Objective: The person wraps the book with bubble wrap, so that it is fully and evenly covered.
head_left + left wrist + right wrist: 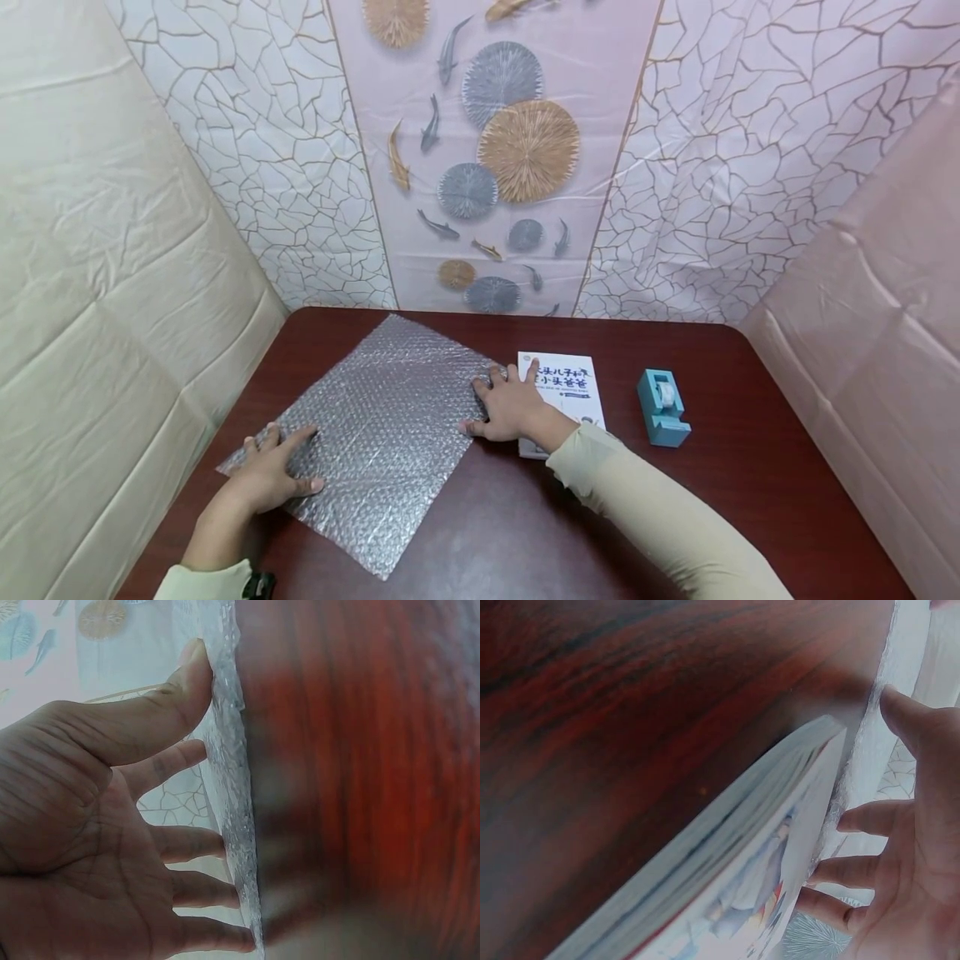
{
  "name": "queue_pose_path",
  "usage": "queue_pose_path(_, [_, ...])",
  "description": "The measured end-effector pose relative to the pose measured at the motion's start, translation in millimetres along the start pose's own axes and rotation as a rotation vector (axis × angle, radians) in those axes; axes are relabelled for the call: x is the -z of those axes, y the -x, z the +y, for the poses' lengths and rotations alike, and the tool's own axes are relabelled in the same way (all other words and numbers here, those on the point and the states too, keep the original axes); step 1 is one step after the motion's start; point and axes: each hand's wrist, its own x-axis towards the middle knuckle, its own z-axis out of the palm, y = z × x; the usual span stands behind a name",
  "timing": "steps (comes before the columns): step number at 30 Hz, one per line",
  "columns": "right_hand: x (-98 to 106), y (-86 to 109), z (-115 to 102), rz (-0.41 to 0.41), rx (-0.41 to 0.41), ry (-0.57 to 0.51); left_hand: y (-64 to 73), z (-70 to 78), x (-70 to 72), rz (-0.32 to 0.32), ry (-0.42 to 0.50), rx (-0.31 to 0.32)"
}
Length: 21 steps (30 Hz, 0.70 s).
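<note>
A sheet of clear bubble wrap (375,425) lies flat and turned cornerwise on the dark red table. My left hand (266,477) rests on its left corner, fingers spread; the left wrist view shows those fingertips touching the bubble wrap (229,750). At the sheet's right corner my right hand (513,408) is spread, with thumb and some fingertips on the wrap. Its wrist passes over a white book (573,387) with blue lettering, partly hidden by the hand and forearm. In the right wrist view the book's (742,862) page edges face the camera, beside the right hand (922,817).
A blue tape dispenser (663,408) with a roll of tape stands right of the book. The table (750,467) has rounded far corners. A patterned curtain (480,167) hangs behind it, and pale padded panels (97,333) flank both sides.
</note>
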Motion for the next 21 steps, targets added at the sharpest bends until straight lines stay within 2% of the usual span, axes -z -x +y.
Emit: queue_pose_path(21, [-0.8,5.5,-3.0,0.029,-0.019,-0.011,-4.1,-4.0,0.1,0.0,0.029,0.019])
